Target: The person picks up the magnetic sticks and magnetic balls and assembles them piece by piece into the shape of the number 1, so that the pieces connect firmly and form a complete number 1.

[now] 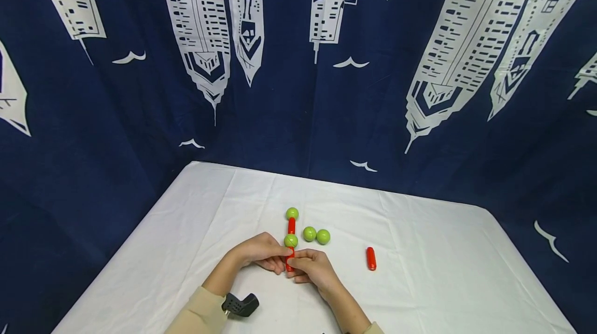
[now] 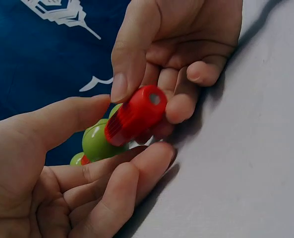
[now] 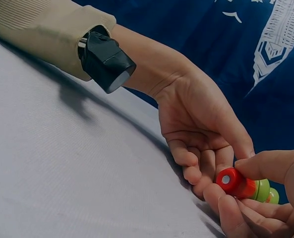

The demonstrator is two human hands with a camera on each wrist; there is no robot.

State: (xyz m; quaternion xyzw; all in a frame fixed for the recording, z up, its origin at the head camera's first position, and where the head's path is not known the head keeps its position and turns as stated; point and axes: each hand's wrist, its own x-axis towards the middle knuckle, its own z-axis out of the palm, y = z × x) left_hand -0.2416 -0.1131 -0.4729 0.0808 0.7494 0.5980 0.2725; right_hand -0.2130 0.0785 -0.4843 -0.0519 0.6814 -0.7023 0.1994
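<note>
From my end: both hands are working on the same red piece. Left hand [image 1: 262, 250] pinches the held rod [image 2: 137, 119] toward its far end, thumb on top. Right hand [image 1: 314, 267] grips it nearer the wearer, thumb on one side, fingers curled on the other. Reads to me as a steadying grip: left guards the joint, right sets the rod's line.

Rod's far end meets the near ball [image 1: 290, 240], just ahead of the hands. Beyond that, in line: linking rod [image 1: 292, 225], then far ball [image 1: 292, 213]. Straight run pointing away from the hands, probably so the parts meet end to end. Can't tell whether the held end is off the worktop [image 1: 420, 282].

Both wrist views show a pale disc [image 2: 155, 98] on the rod's near end, nothing attached, fingers clear of it. Could be a magnet; I can't confirm.

Ahead of the right hand, just right of the chain: inner loose ball [image 1: 310, 234] and outer loose ball [image 1: 323, 236], side by side. Loose rod [image 1: 371, 259] lies well out to the right of the right hand. I'd guess they sit there to stay reachable without crowding the grip.
</note>
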